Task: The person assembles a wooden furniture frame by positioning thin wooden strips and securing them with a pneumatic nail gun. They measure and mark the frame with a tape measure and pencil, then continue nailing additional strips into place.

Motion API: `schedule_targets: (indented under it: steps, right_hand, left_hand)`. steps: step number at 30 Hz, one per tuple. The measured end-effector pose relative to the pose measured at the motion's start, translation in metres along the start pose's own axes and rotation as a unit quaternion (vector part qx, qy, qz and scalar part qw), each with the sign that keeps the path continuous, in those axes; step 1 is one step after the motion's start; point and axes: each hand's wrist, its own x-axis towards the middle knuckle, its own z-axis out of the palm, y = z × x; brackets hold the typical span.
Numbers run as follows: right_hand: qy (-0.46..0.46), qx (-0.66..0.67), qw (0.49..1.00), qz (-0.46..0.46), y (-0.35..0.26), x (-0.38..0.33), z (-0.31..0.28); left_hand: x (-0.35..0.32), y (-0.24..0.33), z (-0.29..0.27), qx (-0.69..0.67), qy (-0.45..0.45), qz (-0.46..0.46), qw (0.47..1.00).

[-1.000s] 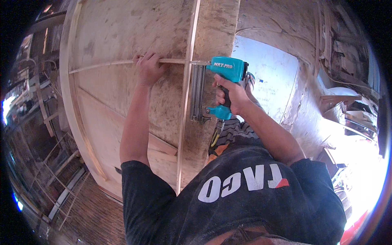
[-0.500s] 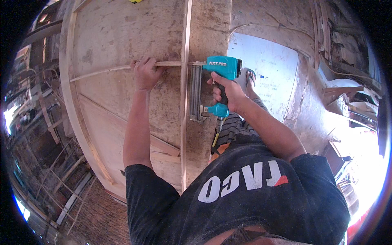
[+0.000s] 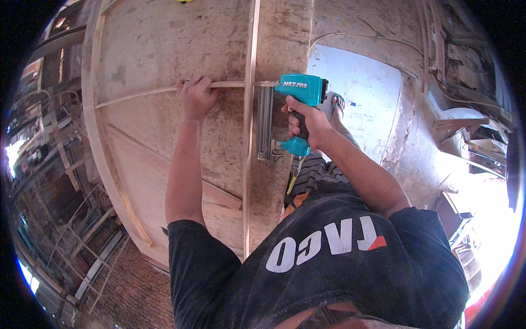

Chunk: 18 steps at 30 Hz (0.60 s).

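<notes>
Plywood panel (image 3: 164, 49), stained and dusty, fills the worktop, crossed by a long batten (image 3: 249, 137). The left hand (image 3: 196, 96) clenches a thin strip (image 3: 137, 94) against it. The right hand (image 3: 307, 122) grips a teal nailer (image 3: 298, 90) at the batten. Scrap timber (image 3: 66, 164) clutters the floor on the left.

Teal nail gun (image 3: 299, 90); pale tan wood panel (image 3: 164, 49); black shirt (image 3: 329, 274)

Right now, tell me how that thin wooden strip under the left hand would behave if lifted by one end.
The thin wooden strip is long and very slender, so it would probably flex and sag. It looks light. Its slight curve under the left hand hints it bends easily and might snap if forced.
</notes>
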Motion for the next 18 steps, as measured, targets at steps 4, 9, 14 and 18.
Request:
schedule_targets:
  steps: [4, 9, 14, 18]
  right_hand:
    - [-0.015, 0.004, 1.000, -0.004, 0.0007, -0.0009, 0.0017]
    - [-0.013, 0.005, 1.000, -0.008, 0.0020, 0.0002, 0.0004]
    - [-0.024, 0.007, 1.000, -0.008, 0.0001, -0.0019, 0.0009]
    - [-0.033, 0.000, 0.999, -0.012, 0.0007, -0.0024, -0.0007]
  left_hand:
    - [0.0007, 0.0025, 0.0002, 0.009, -0.003, -0.002, 1.000]
    - [0.0006, 0.0011, 0.0014, -0.001, 0.000, -0.001, 1.000]
    - [0.0004, -0.0006, 0.0022, -0.009, 0.002, -0.003, 1.000]
    - [0.0031, 0.0038, -0.0017, -0.010, -0.011, -0.011, 1.000]
